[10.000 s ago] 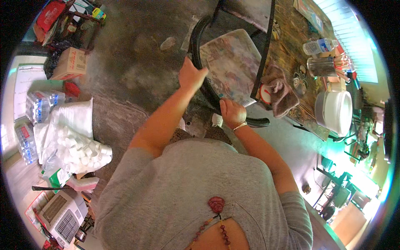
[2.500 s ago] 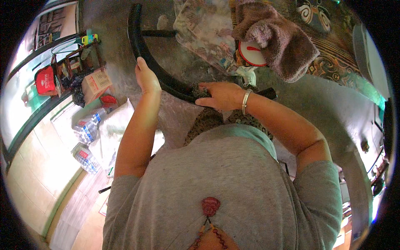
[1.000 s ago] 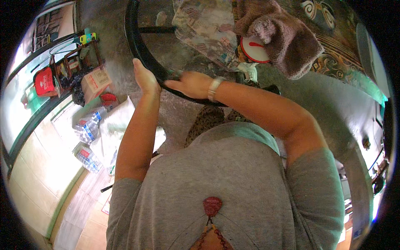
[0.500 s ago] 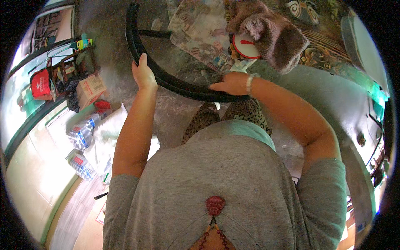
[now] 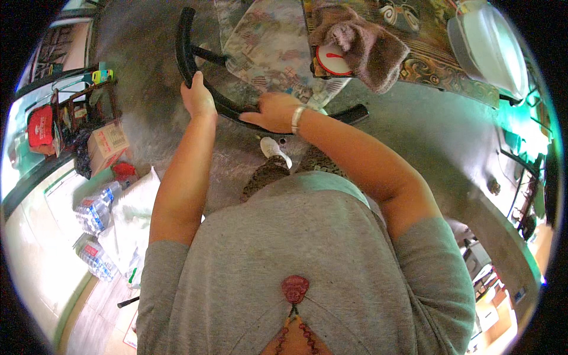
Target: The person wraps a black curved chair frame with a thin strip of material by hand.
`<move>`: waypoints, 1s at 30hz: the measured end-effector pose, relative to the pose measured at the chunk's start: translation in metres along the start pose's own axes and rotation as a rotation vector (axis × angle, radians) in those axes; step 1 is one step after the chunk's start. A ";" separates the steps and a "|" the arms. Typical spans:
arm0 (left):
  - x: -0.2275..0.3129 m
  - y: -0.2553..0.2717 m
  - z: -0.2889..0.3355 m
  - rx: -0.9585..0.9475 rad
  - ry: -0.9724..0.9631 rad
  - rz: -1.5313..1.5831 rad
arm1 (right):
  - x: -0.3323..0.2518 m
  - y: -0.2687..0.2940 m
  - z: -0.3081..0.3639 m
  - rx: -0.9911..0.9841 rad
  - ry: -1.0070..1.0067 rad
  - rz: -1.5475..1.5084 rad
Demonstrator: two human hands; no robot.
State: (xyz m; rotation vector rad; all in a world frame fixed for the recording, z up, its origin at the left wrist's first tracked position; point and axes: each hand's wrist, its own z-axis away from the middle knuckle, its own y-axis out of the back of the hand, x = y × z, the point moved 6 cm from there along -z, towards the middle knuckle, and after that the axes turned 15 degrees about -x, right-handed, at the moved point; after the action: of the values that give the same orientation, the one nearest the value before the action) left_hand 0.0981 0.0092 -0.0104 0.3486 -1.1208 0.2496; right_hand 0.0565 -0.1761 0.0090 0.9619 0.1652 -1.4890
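Observation:
A curved black chair rail [image 5: 187, 50] arcs in front of me, with a short black post joining it to a seat covered in patterned cloth [image 5: 266, 50]. My left hand [image 5: 198, 99] grips the rail on its left side, thumb on top. Farther right, my right hand [image 5: 275, 112] is closed over the middle of the rail. Some of its fingers are hidden behind the rail. The rail's right end shows past my right wrist, which wears a pale bracelet.
Beyond the chair stands a patterned table [image 5: 429, 65] bearing a brown fuzzy cloth [image 5: 376, 59], a round red-rimmed lid [image 5: 334, 60] and a white basin [image 5: 494, 56]. To the left are a cardboard box [image 5: 108, 145], a red bag [image 5: 41, 129] and packs of water bottles [image 5: 94, 213].
My right hand has slid left along the rail, closer to my left hand, exposing the rail's right end. The left hand keeps its hold. A white shoe has come into view below the rail.

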 end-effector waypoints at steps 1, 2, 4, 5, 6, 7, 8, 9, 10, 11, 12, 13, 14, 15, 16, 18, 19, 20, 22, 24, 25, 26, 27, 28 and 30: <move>0.000 0.003 0.001 -0.007 -0.007 -0.021 | 0.010 -0.003 0.016 0.010 -0.031 0.048; 0.001 0.006 0.001 -0.012 -0.016 -0.043 | 0.020 -0.004 0.037 0.023 -0.089 0.080; 0.007 0.007 0.007 0.077 0.007 -0.105 | 0.048 0.001 0.074 -0.057 -0.226 0.183; 0.010 0.005 0.011 0.114 0.016 -0.135 | 0.079 -0.003 0.082 0.101 -0.276 0.234; 0.011 0.003 0.012 0.104 0.008 -0.147 | 0.088 -0.003 0.086 0.090 -0.311 0.250; 0.012 0.004 0.012 0.097 -0.002 -0.160 | 0.092 -0.001 0.089 0.078 -0.345 0.266; 0.013 0.006 0.012 0.092 -0.010 -0.173 | 0.091 0.001 0.089 0.066 -0.377 0.283; 0.013 0.007 0.011 0.077 0.005 -0.192 | 0.088 -0.001 0.084 -0.022 -0.381 0.188; 0.013 0.005 0.009 0.053 0.018 -0.212 | 0.082 -0.008 0.071 -0.035 -0.331 0.170; 0.015 0.004 0.014 0.089 0.046 -0.209 | 0.069 -0.014 0.057 -0.055 -0.279 0.152; 0.018 0.003 0.018 0.125 0.076 -0.206 | 0.050 -0.015 0.039 -0.048 -0.230 0.129; 0.015 0.005 0.018 0.111 0.066 -0.177 | 0.024 -0.014 0.024 -0.045 -0.182 0.103; 0.012 0.005 0.015 0.096 0.053 -0.149 | 0.001 -0.009 0.010 -0.012 -0.109 0.026; 0.013 0.003 0.013 0.077 0.037 -0.121 | -0.016 -0.003 0.001 0.024 -0.038 -0.052; 0.014 0.003 0.015 0.079 0.048 -0.113 | -0.023 -0.001 -0.005 0.040 -0.039 -0.056; 0.018 -0.001 0.018 0.075 0.067 -0.098 | -0.029 0.003 -0.009 0.078 -0.045 -0.068; 0.015 0.000 0.016 0.079 0.049 -0.107 | -0.017 -0.002 -0.006 0.145 -0.018 -0.002; 0.008 0.006 0.011 0.088 0.033 -0.116 | -0.005 -0.010 0.004 0.081 -0.058 0.065; 0.006 0.010 0.006 0.081 0.014 -0.125 | 0.029 -0.014 0.042 0.018 -0.200 0.155; 0.012 0.009 0.012 0.048 0.017 -0.126 | 0.071 -0.006 0.091 0.096 -0.386 0.160; 0.022 0.005 0.021 0.064 0.058 -0.170 | 0.082 0.004 0.107 0.206 -0.367 0.246; 0.020 0.004 0.020 0.068 0.053 -0.167 | 0.092 0.006 0.111 0.198 -0.409 0.275; 0.016 0.004 0.016 0.073 0.050 -0.164 | 0.100 0.008 0.111 0.188 -0.451 0.306; 0.012 0.005 0.012 0.083 0.045 -0.161 | 0.099 0.012 0.110 0.178 -0.487 0.337; 0.005 0.009 0.008 0.086 0.031 -0.167 | 0.079 0.003 0.094 0.101 -0.471 0.251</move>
State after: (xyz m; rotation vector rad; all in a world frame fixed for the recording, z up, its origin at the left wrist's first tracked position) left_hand 0.0909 0.0143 -0.0013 0.5109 -1.0456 0.1551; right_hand 0.0274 -0.2949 0.0198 0.6583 -0.3618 -1.4566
